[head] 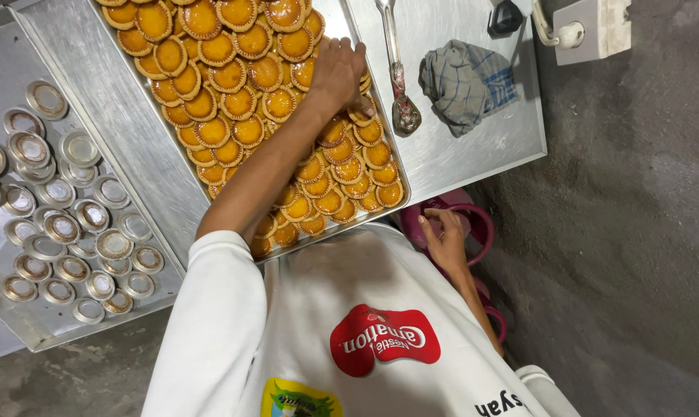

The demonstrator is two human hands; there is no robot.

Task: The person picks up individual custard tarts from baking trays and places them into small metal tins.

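We reach our left hand [340,73] across the metal tray [137,116] of orange-filled tarts [234,77]; the palm faces down near the tray's right edge, fingers together and curled over a few tarts, though we cannot tell whether one is actually pinched. The tarts crowd the tray in overlapping rows from its far end to its near corner. Our right hand [447,239] hangs below the table's near edge, fingers loosely apart, touching a pink round container [481,224]. On the steel table [473,158], just beside the tray's right edge, lies a long metal spoon [397,73], and beyond it a crumpled checked cloth [461,85]. At the left, a second tray [25,328] carries many empty small tart moulds [64,228].
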